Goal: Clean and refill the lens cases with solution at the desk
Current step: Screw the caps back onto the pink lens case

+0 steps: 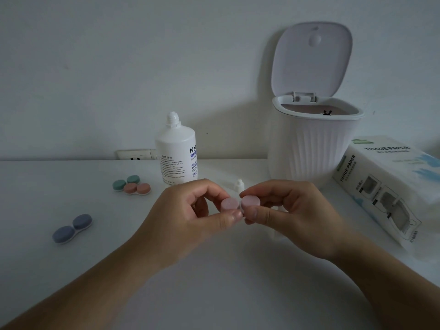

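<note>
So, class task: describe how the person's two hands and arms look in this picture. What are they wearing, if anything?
Both forearms are bare up to the frame edge: no sleeves show. The left hand and the right hand wear no gloves, and no rings, watch or bracelets are visible. The fingers have short, unpainted nails.

Tissue pack (390, 186) cut off right.

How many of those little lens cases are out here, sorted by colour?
Pink lens case, held in the left hand and right hand: 1
Blue lens case: 1
Green lens case: 1
Orange lens case: 1
Total: 4
</note>
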Tool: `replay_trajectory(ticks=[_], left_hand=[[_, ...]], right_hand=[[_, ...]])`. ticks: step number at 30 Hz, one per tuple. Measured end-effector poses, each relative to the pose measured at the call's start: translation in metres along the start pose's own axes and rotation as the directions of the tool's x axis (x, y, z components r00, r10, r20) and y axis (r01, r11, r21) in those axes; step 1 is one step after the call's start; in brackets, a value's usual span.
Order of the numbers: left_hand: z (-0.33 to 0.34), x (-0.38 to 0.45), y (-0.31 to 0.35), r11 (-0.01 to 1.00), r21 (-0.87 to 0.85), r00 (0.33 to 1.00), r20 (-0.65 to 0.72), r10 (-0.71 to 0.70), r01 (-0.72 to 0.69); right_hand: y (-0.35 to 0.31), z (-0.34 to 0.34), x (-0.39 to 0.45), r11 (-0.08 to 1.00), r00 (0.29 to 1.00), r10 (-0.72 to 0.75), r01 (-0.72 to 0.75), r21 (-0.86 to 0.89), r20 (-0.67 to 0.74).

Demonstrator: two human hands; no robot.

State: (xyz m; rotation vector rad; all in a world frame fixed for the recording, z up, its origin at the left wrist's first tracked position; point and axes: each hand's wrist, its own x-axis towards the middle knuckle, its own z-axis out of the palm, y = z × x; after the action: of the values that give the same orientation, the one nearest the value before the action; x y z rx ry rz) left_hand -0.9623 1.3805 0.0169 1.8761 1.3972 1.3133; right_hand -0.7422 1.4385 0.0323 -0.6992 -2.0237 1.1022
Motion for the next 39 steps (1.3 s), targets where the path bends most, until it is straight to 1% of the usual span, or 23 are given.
replay_trajectory(ticks=[3, 13, 20, 24, 27, 33, 36, 39], left_hand=[[-0.0025, 0.0007, -0.0018, 0.999, -0.030, 1.000, 0.008, -0.016, 0.017], [-0.0061, 0.0053, -0.0061, 0.979, -0.185, 0.988, 0.143, -0.065, 0.091], [-0.0069, 0.0047, -0.0041, 0.973, -0.205, 0.980, 0.184, -0.073, 0.111], [-0.0065, 0.0045, -0.0044, 0.973, -0.211, 0.982, 0.178, -0.060, 0.097], [-0.0061, 0.0039, -0.0065, 0.987, -0.152, 0.988, 0.149, -0.037, 0.059], [-0.0020, -0.0008, -0.0073, 0.998, 0.050, 0.995, 0.096, 0.027, -0.032], [0.0008, -0.0015, -0.0045, 0.991, 0.097, 0.992, 0.097, 0.082, -0.091], [0.0021, -0.0031, -0.0041, 0.988, 0.130, 0.994, 0.084, 0.074, -0.084]], right_hand=[[-0.0005, 0.0001, -0.0003, 1.000, 1.000, 0.007, -0.007, -0.003, 0.010], [-0.0016, 0.0006, -0.0010, 0.999, 0.999, 0.032, -0.032, -0.011, 0.028], [0.0006, 0.0000, -0.0011, 0.999, 0.998, 0.032, -0.032, 0.011, 0.045], [0.0022, -0.0007, -0.0011, 0.999, 0.998, 0.035, -0.036, 0.023, 0.050], [0.0041, -0.0010, 0.0001, 0.999, 0.998, 0.028, -0.029, 0.022, 0.047], [0.0077, -0.0021, 0.0020, 0.999, 0.997, 0.036, -0.033, -0.042, 0.065], [0.0065, -0.0034, 0.0024, 0.996, 0.994, 0.031, -0.022, -0.092, 0.103], [0.0060, -0.0036, 0.0022, 0.990, 0.993, 0.036, -0.020, -0.140, 0.115]])
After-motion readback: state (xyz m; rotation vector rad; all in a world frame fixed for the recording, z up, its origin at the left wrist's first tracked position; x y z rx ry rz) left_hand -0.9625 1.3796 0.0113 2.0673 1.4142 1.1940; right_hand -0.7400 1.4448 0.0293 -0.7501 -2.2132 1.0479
